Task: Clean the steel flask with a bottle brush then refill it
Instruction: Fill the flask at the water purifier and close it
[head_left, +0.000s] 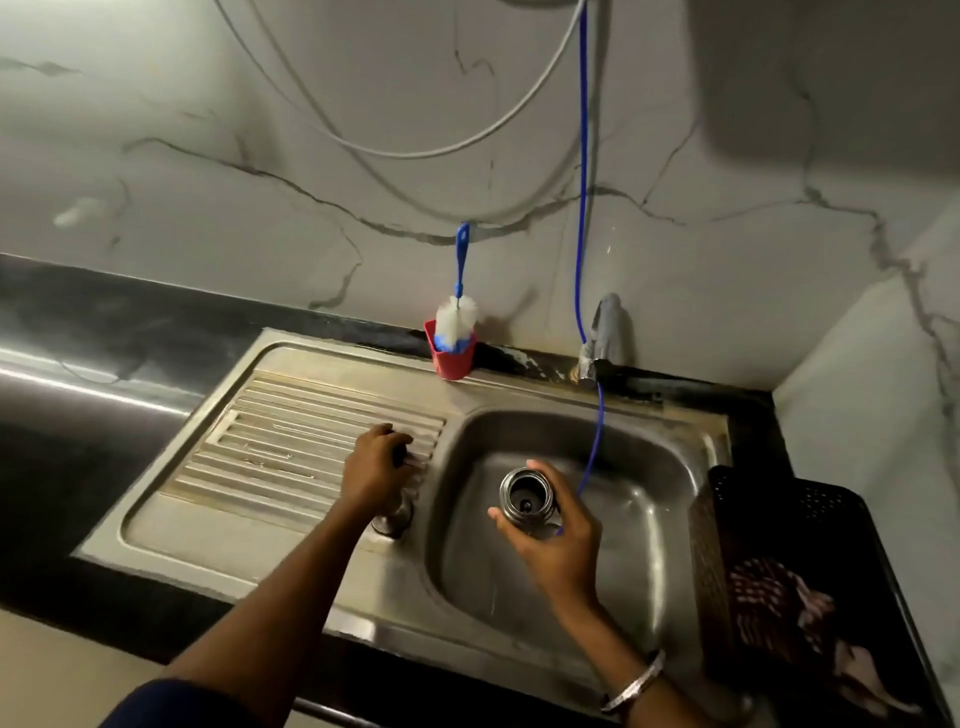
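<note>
No readable text, label, brand, number or sign anywhere in view.

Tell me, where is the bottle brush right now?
The bottle brush stands bristles-down in a red cup on the sink's back rim, left of the tap.

Dim, soft picture with wide-angle bending at the edges and glare streaking the counter (78, 384) at left
</note>
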